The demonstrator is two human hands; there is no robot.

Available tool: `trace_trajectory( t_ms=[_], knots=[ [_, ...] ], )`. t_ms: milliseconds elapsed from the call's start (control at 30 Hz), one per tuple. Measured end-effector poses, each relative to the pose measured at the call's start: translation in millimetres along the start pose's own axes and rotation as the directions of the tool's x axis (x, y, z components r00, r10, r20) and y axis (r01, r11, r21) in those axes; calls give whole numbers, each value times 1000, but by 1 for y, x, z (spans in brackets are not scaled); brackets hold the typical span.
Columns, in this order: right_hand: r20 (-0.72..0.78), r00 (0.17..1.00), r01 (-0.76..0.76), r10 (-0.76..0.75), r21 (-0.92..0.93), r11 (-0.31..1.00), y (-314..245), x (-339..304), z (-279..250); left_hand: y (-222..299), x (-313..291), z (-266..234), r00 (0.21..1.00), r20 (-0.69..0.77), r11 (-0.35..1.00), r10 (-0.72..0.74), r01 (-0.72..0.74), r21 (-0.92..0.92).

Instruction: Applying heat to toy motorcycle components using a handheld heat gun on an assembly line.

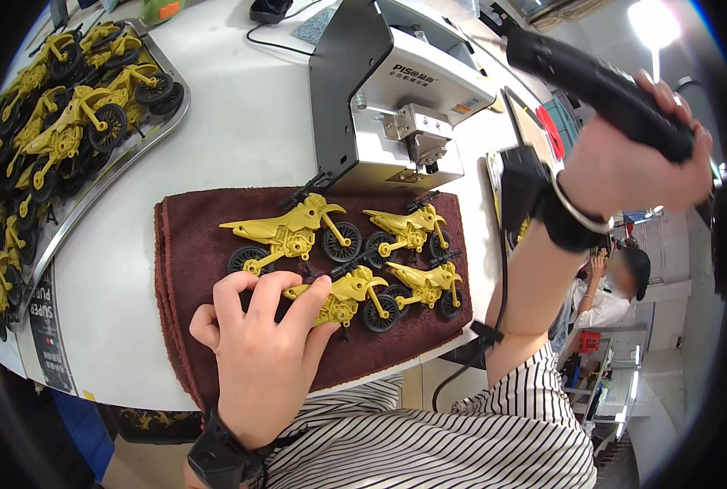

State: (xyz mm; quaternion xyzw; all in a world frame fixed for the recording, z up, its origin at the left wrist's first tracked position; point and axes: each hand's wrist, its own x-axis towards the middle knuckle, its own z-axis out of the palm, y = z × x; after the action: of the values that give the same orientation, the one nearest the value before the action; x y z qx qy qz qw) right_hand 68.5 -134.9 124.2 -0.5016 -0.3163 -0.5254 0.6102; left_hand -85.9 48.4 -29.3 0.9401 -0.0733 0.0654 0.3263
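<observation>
Four yellow toy motorcycles with black wheels lie on their sides on a folded brown towel. My left hand grips the near left toy motorcycle, with thumb and fingers around its rear part, which they hide. Beyond it lies the far left toy motorcycle. To the right are the far right toy motorcycle and the near right toy motorcycle. Raised at the upper right, my right hand is closed around a black electric screwdriver, well away from the towel.
A grey-white screw feeder stands just beyond the towel. On the left, a metal tray holds a heap of similar toy motorcycles. A cable hangs by my right forearm. Another person sits farther off to the right.
</observation>
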Motion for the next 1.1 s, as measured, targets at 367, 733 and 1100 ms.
trace_trajectory(
  t_ms=[367, 733, 1100],
  knots=[
    [236, 914, -356, 330, 76, 931, -32, 4, -11, -4, -1, -1, 1000, -4, 1000, 2, -2, -14],
    [378, 785, -531, 491, 2, 847, -21, -25, -7, -3, 0, 0, 1000, -10, 1000, -6, 6, 1],
    [375, 772, -560, 514, 18, 828, -12, -42, -5, -6, -2, 2, 1000, -13, 1000, 3, -3, -7]
  ],
)
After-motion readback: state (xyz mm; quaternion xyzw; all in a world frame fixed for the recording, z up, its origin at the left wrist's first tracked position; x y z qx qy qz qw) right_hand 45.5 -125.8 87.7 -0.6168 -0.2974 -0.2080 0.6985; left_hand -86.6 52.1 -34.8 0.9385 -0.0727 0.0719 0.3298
